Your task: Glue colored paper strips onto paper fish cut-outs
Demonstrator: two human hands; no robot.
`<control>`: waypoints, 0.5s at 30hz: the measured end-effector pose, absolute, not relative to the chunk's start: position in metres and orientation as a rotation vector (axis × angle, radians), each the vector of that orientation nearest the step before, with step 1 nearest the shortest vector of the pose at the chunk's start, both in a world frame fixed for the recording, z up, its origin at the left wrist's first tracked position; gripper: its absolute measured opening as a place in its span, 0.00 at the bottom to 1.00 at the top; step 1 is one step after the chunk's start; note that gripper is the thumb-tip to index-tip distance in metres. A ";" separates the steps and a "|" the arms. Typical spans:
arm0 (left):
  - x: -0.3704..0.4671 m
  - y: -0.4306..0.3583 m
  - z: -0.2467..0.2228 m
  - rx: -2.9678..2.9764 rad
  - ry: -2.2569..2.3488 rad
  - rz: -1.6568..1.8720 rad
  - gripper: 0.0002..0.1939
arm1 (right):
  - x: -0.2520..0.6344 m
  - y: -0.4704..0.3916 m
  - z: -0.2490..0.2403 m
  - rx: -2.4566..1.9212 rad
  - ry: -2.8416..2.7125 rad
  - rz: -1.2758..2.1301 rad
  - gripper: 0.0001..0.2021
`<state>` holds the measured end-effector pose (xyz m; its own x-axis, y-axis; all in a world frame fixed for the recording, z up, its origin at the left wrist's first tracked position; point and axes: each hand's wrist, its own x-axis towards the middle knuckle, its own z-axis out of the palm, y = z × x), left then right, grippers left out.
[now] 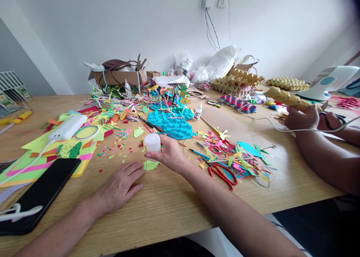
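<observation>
My right hand (172,154) is wrapped round a white translucent plastic bottle (152,142), its flat round end turned up towards me and its lower end hidden. Below the bottle a light green paper cut-out (151,165) lies on the table. My left hand (122,183) rests flat on the wood, fingers stretched out, with the fingertips at the cut-out's left edge. Just beyond the bottle is a small green fish-shaped paper piece (138,131). Tiny coloured paper dots (121,135) are scattered to the left of it.
Blue woven paper (177,127) and a small white glue bottle (198,112) stand beyond my hands. Red-handled scissors (223,174) lie among paper scraps at right. A black phone (45,191) and white power bank (68,127) sit left. Another person's hand (302,118) holds an egg carton (289,98).
</observation>
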<state>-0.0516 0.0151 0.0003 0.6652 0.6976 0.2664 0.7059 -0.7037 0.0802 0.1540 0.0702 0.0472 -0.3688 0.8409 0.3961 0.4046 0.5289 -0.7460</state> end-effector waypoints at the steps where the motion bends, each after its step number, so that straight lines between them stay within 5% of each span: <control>1: -0.052 0.015 0.000 -2.839 -1.196 -0.427 0.16 | 0.153 0.070 0.047 -0.999 -1.979 0.723 0.18; 9: -0.053 0.014 0.000 -2.860 -1.210 -0.425 0.16 | 0.162 0.073 0.051 -0.924 -1.812 0.848 0.18; 15: -0.053 0.014 0.005 -2.870 -1.261 -0.453 0.14 | 0.172 0.087 0.047 -0.792 -1.177 1.373 0.18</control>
